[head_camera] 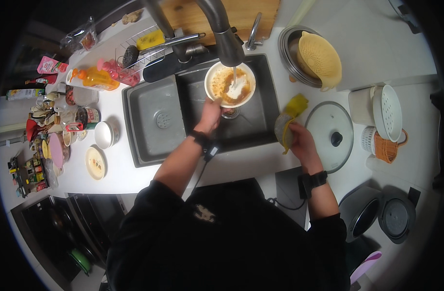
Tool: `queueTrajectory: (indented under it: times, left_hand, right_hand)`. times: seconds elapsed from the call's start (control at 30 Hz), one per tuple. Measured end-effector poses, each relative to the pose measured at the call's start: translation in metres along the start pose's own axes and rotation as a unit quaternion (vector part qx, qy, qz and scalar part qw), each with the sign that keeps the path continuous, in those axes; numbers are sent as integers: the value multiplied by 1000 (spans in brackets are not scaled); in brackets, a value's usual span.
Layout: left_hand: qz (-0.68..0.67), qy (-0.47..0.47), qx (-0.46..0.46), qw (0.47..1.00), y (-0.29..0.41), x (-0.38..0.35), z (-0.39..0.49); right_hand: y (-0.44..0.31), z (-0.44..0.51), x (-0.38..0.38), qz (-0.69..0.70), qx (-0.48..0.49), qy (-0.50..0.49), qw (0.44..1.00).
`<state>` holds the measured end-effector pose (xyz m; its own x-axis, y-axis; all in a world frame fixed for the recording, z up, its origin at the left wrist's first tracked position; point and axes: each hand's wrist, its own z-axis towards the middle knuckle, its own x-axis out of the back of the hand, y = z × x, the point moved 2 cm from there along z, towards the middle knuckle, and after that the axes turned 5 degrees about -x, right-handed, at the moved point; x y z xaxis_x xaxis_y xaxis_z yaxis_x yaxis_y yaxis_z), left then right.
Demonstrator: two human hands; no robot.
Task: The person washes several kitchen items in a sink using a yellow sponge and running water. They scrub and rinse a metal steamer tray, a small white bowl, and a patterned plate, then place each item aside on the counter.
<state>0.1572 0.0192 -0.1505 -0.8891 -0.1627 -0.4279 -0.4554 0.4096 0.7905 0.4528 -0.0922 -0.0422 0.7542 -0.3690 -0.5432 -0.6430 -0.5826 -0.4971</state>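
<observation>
My left hand grips the near rim of a white dish smeared with brown residue, held above the right basin of a dark double sink. Water runs into the dish from the dark faucet, leaving a white patch in the middle. To the right of the sink, my right hand holds a grey scrubbing cloth with yellow edging. A yellow-green cloth adjoins its far end; whether the two are one piece is unclear. Beside this hand lies a glass pot lid with a black knob.
Stacked metal bowls and a yellow colander stand at the back right. Left of the sink are white bowls, a plate and soap bottles. A wire rack with a sponge sits behind the left basin.
</observation>
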Motion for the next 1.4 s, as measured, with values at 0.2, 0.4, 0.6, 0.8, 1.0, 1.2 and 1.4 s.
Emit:
queueTrajectory:
  times: [0.2,0.4,0.6,0.8,1.0,1.2,1.4]
  left_hand:
    - [-53,-15,105,993,-14,-7,-3]
    - [221,19,48,974,4,-10,-4]
    - [542,83,-236,802,13,-6,-2]
    - [229,22,-113,967,5,-3,9]
    - [-29,-20,-3,999,0,-16,6]
    - [-87,-24,83,992,-6,-17,-1]
    - [158,-28,118,980,9,-12,-6]
  right_hand:
    - [-3,4,1,-15,5,10,1000]
    - [-6,9,-6,-31,15,20,999]
    - [-5,10,-17,-26,17,13,999]
    - [-5,6,-19,-34,13,39,999]
    - [-7,2,-17,-38,14,36,999]
    - [-5,4,-16,-48,16,37,998]
    - [-5,12,-16,-70,30,84,994]
